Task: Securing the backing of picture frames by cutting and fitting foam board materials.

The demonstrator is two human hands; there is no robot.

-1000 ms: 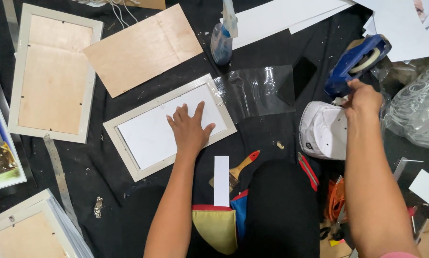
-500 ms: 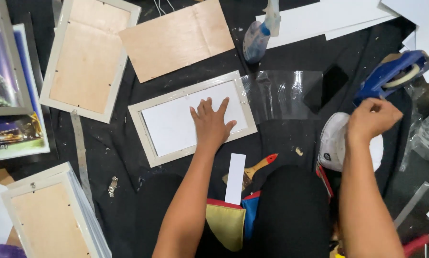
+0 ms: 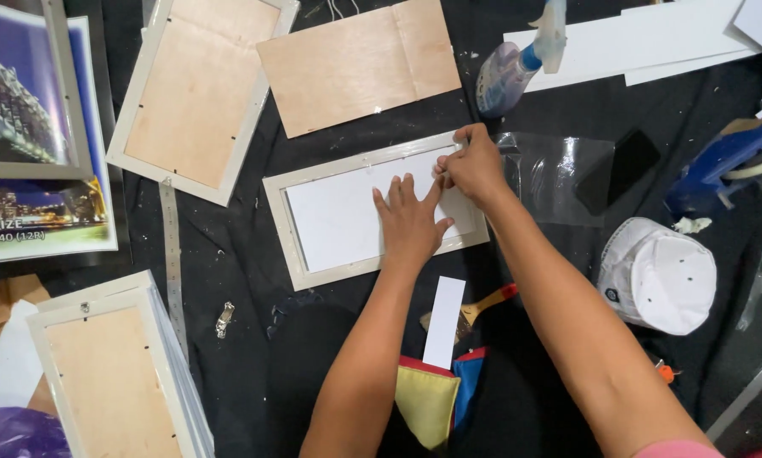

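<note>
While both forearms reach up from the bottom edge, nearest the wearer sits a yellow, red and blue cloth piece (image 3: 436, 399), with a white paper strip (image 3: 444, 321) and a red-handled brush (image 3: 472, 309) just above it. At nine o'clock of those, a stack of pale frames (image 3: 114, 373) lies back-side up. Moving out: left hand (image 3: 410, 222) is pressed flat, fingers spread, holding nothing, on the white sheet inside the white picture frame (image 3: 372, 208) at centre. Right hand (image 3: 476, 165) is at that frame's one o'clock corner, fingertips pinched together on its edge; what they pinch is too small to tell. At three o'clock, a white cap (image 3: 659, 273) and a blue tape dispenser (image 3: 720, 165). Farther out, a plywood backing board (image 3: 360, 64) at twelve, a spray bottle (image 3: 512, 68) at one, another frame (image 3: 196, 93) at eleven. Far at nine o'clock, a rectangular night-cityscape print (image 3: 29, 140) with a white label strip along its bottom.
</note>
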